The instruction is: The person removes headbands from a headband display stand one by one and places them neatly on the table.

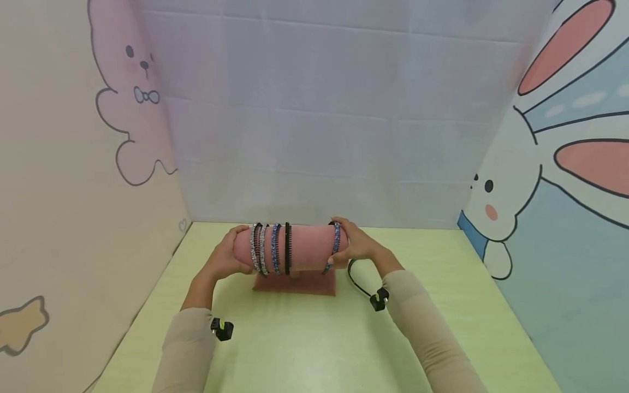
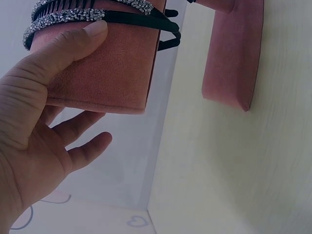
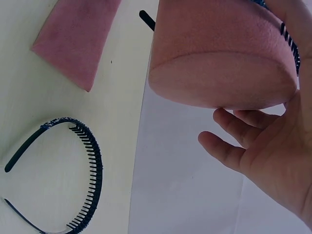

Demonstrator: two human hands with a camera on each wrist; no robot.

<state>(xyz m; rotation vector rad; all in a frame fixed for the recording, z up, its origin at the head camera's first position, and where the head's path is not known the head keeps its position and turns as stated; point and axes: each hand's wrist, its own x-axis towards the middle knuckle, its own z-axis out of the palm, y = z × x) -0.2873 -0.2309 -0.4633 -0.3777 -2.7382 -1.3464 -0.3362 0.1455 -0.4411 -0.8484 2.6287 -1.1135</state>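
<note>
A pink padded headband stand (image 1: 309, 246), a thick horizontal roll on a flat pink base (image 1: 295, 283), stands before me. My left hand (image 1: 227, 256) grips its left end, fingers behind; in the left wrist view the thumb presses by a silver glitter headband (image 2: 73, 15). My right hand (image 1: 357, 243) holds a blue glitter toothed headband (image 1: 336, 240) around the roll's right end, with its lower fingers spread behind the roll in the right wrist view. Further left on the roll sit another silver headband (image 1: 262, 250), a blue one (image 1: 276, 249) and a black toothed one (image 1: 288, 248).
A dark toothed headband (image 3: 96, 165) lies on the pale green table (image 1: 304, 338), right of the base. A pale cloth (image 1: 314, 120) hangs behind the table. Walls with cartoon animals stand at left and right, including a white rabbit (image 1: 511, 202).
</note>
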